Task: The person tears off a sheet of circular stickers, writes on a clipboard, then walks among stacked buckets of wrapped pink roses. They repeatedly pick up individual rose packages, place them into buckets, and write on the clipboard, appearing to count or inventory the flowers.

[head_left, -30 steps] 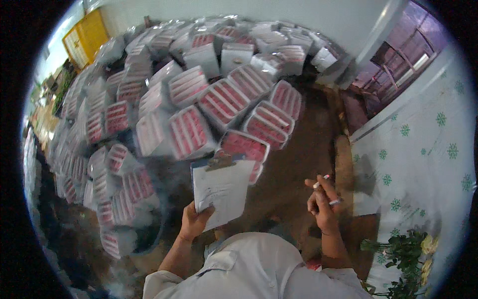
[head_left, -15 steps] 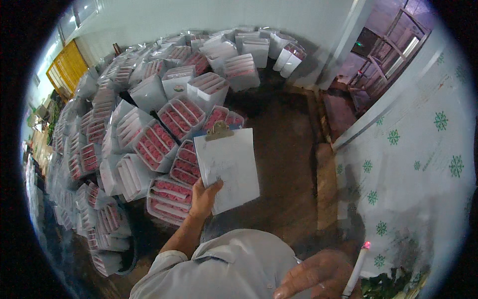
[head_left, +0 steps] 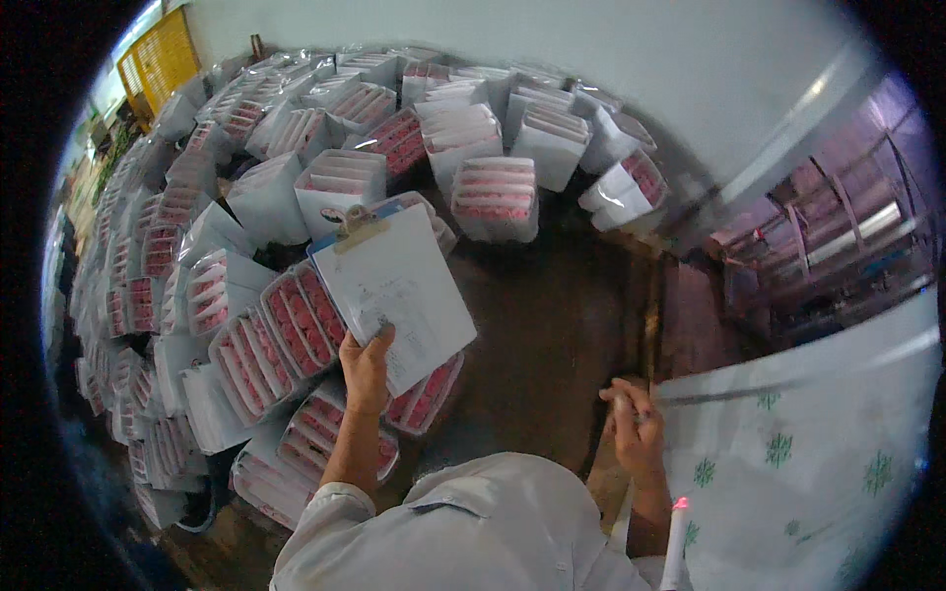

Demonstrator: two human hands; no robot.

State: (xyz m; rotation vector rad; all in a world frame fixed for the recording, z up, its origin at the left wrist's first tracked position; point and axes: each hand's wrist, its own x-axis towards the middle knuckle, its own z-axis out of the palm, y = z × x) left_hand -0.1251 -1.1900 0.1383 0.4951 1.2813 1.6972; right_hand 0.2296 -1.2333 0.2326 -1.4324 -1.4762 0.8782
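— See clipboard (head_left: 404,295) moved to left and tilted since the earlier frame. Grasped by left hand (head_left: 367,376)?
— Yes, at near left edge, with white packs of pink flowers (head_left: 301,310) at left.
— And the right hand (head_left: 637,424)?
— Now farther, at right, apart from lit cigarette (head_left: 676,550); with fingers curled, cannot tell if grasping anything.

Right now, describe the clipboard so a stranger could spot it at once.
Find the mass of white-wrapped flower bundles filling the left. Near its right edge, just ahead of the pale shirt, the left hand holds the clipboard. Among those bulky bundles, it alone is a flat board, with white paper under a brass-coloured clip.
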